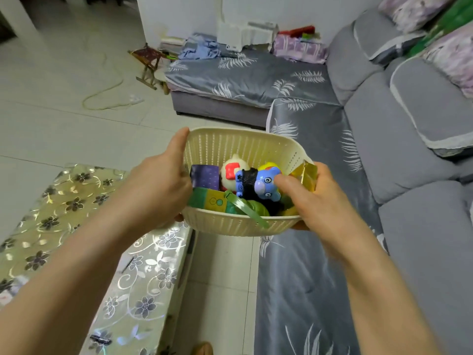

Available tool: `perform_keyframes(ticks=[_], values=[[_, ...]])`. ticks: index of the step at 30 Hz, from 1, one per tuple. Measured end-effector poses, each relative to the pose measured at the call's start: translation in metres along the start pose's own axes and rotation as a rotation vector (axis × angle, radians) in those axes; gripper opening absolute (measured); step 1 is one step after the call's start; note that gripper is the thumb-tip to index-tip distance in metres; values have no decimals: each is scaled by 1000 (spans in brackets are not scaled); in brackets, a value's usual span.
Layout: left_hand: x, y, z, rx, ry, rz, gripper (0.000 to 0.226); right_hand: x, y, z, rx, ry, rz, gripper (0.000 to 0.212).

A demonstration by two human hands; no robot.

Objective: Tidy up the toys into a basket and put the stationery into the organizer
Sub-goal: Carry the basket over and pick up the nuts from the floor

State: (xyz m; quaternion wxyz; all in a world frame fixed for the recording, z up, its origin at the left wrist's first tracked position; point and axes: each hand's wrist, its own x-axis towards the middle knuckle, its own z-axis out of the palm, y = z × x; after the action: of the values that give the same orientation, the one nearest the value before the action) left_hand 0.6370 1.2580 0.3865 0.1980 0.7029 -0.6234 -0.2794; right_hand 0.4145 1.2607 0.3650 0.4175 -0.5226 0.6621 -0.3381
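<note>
A cream plastic basket (238,147) hangs in the air between the table and the sofa, held by both hands. My left hand (158,193) grips its left rim, thumb over the edge. My right hand (314,201) holds the right rim, thumb inside near a blue animal toy (266,183), with a gold foil packet (307,175) pressed against the rim. Inside lie a purple block (204,176), a white and red round toy (231,172), a yellow toy (268,165), a green and yellow piece (212,201) and a green strap (245,208).
A low table with a floral, shiny cover (76,226) stands at lower left. A grey sofa (409,149) with a leaf-print cover (302,278) fills the right side. Clothes and pillows lie at the far end. A folding stool (148,60) and a cord (107,98) rest on the tiled floor.
</note>
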Motion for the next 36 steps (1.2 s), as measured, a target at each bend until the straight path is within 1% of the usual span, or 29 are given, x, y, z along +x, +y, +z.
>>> perform_keyframes(ticks=[4,8,12,17,20,22,27,33,36], values=[[36,-4,-6,13,-1,-50,68,50,-8,11,-38,-64,-15,62],[85,-1,-9,20,31,-96,70,112,-17,14,-72,-117,-43,63],[138,13,-14,41,108,-166,72,186,-45,12,-115,-201,-88,60],[199,20,-29,-24,160,-243,71,265,-77,21,-149,-279,-161,59],[239,13,-38,-96,190,-262,71,313,-95,37,-155,-333,-194,60],[282,5,-47,-154,232,-275,71,359,-110,51,-145,-368,-203,59],[376,-13,-77,-167,304,-312,70,455,-159,92,-173,-408,-250,51],[470,-29,-126,-168,383,-381,69,552,-228,139,-223,-456,-336,51],[505,-37,-147,-179,429,-411,69,589,-253,163,-266,-495,-418,51]])
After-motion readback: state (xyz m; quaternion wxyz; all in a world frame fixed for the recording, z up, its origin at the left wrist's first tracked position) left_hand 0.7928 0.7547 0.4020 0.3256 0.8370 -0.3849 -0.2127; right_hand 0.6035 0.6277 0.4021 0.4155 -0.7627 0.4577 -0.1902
